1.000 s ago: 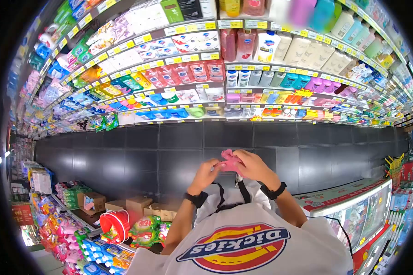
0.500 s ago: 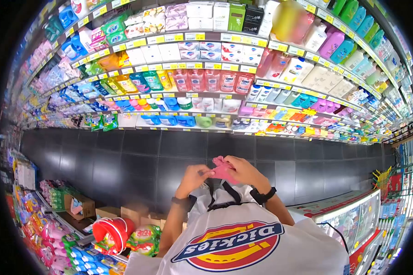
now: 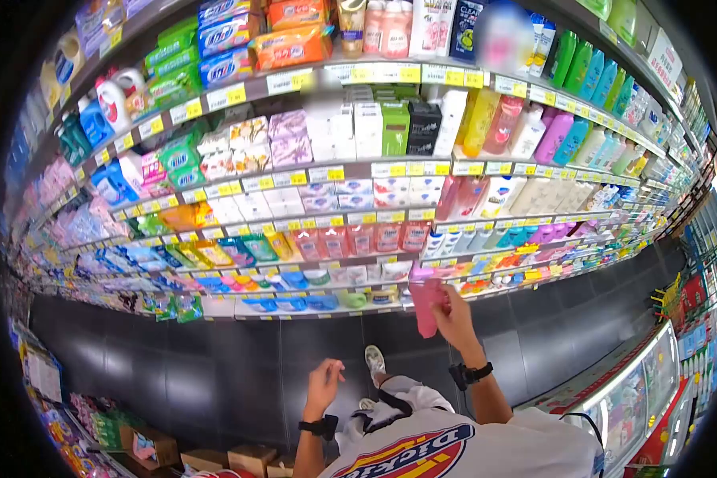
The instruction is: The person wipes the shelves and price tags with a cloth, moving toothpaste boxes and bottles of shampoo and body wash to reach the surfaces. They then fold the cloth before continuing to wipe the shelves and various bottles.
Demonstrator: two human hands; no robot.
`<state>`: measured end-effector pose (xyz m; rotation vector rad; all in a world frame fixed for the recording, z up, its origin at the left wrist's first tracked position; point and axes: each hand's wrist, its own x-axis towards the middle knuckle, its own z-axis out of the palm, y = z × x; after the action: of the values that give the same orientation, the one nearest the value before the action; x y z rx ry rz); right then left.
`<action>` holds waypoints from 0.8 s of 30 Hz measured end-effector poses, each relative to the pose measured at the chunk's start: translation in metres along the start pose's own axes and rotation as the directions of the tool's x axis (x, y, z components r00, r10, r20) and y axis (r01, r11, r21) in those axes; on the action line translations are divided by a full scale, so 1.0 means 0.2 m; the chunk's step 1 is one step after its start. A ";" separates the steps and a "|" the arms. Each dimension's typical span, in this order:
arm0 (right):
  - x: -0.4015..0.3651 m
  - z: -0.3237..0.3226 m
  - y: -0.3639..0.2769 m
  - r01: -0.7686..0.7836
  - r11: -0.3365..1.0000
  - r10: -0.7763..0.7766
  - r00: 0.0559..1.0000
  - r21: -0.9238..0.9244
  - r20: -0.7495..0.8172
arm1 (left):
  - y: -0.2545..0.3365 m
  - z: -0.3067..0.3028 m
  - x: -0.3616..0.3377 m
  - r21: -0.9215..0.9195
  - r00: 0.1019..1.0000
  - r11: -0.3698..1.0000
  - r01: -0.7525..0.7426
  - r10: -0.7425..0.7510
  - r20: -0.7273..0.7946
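In my right hand a limp pink cloth hangs from the fingers, in front of the lowest shelves. Its folds hide what shape it has. Lower and to the left, my left hand is apart from the cloth. Its fingers are loosely bent with a gap between them, and I see nothing held there. Each wrist wears a dark band with a small box.
Tall shelves ahead hold soap boxes, pink bottles and colourful shampoo bottles. Dark floor tiles run between them and me. A glass display case stands at right; cardboard boxes lie at lower left.
My hands have parted: the left let go of the pink cloth and dropped lower left, while the right carried it toward the shelves. My view has tilted up, showing higher shelves.
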<state>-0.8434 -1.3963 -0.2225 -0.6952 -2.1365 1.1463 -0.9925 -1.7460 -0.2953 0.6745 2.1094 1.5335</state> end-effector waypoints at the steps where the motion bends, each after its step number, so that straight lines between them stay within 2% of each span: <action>1: 0.11 -0.01 -0.06 -0.020 0.997 0.026 0.997 0.076 -0.075 | 0.00 -0.01 0.08 -0.030 1.000 0.999 0.015 -0.015 -0.008; 2: 0.20 -0.03 -0.13 -0.036 0.987 0.065 0.980 0.156 -0.188 | 0.01 -0.01 0.13 -0.060 0.999 0.998 0.037 -0.038 -0.018; 3: 0.32 -0.05 -0.06 -0.034 0.972 0.084 0.974 0.233 -0.210 | 0.06 -0.03 0.22 -0.025 1.000 1.000 0.018 -0.018 -0.018; 4: 0.45 -0.05 -0.02 0.112 0.958 -0.015 0.939 0.263 -0.343 | 0.15 -0.07 0.31 0.016 1.000 1.000 0.005 -0.004 -0.016; 5: 0.58 -0.09 -0.08 0.176 0.936 -0.045 0.920 0.306 -0.390 | 0.25 -0.11 0.39 0.061 1.000 0.998 -0.009 0.009 -0.011; 6: 0.68 -0.17 -0.20 0.069 0.910 0.084 0.935 0.410 -0.344 | 0.37 -0.13 0.47 0.112 0.999 0.993 -0.039 0.040 -0.015; 7: 0.80 -0.21 -0.20 0.205 0.919 -0.049 0.907 0.336 -0.418 | 0.41 -0.17 0.57 0.150 0.993 0.983 -0.108 0.114 -0.033; 9: 0.98 -0.31 -0.44 0.316 0.881 -0.084 0.836 0.351 -0.542 | 0.47 -0.20 0.77 0.196 0.963 0.948 -0.249 0.265 -0.060; 10: 1.05 -0.37 -0.55 0.308 0.915 -0.086 0.781 0.262 -0.619 | 0.53 -0.22 0.87 0.167 0.959 0.951 -0.261 0.275 -0.067; 11: 1.12 -0.42 -0.64 0.287 0.942 -0.090 0.720 0.177 -0.688 | 0.63 -0.26 0.97 0.200 0.921 0.907 -0.370 0.386 -0.047; 12: 1.19 -0.44 -0.68 0.251 0.963 -0.094 0.659 0.100 -0.746 | 0.78 -0.27 1.04 0.271 0.893 0.874 -0.404 0.441 -0.088; 13: 1.32 -0.45 -0.69 0.467 0.881 -0.310 0.454 -0.074 -0.835 | 0.93 -0.28 1.11 0.346 0.863 0.837 -0.425 0.490 -0.124; 14: 1.45 -0.45 -0.70 0.614 0.742 -0.475 0.197 -0.270 -0.858 | 1.04 -0.31 1.19 0.476 0.794 0.738 -0.478 0.595 -0.127; 15: 1.50 -0.45 -0.76 0.564 0.730 -0.561 0.175 -0.385 -0.809 | 1.16 -0.33 1.25 0.595 0.721 0.627 -0.504 0.684 -0.110; 17: 1.58 -0.49 -0.91 0.461 0.643 -0.733 0.141 -0.611 -0.665 | 1.47 -0.35 1.33 0.630 0.626 0.518 -0.579 0.777 -0.063; 19: 1.76 -0.46 -0.90 0.529 0.578 -0.801 0.221 -0.622 -0.556 | 1.68 -0.37 1.43 0.783 0.522 0.342 -0.519 0.852 -0.026; 20: 1.83 -0.43 -0.89 0.560 0.548 -0.828 0.259 -0.621 -0.497 | 1.75 -0.38 1.51 0.822 0.484 0.298 -0.485 0.874 -0.031; 22: 1.85 -0.38 -0.94 0.495 0.558 -0.829 0.298 -0.666 -0.473 | 1.82 -0.39 1.62 0.891 0.423 0.208 -0.404 0.906 -0.020; 24: 1.87 -0.35 -0.93 0.455 0.581 -0.814 0.346 -0.675 -0.467 | 1.83 -0.40 1.71 0.899 0.433 0.211 -0.384 0.901 -0.026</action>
<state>-1.0751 -1.1927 0.0675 -0.2847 -1.6003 -0.1448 -1.2618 -1.4968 0.0546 1.9944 3.3168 1.0242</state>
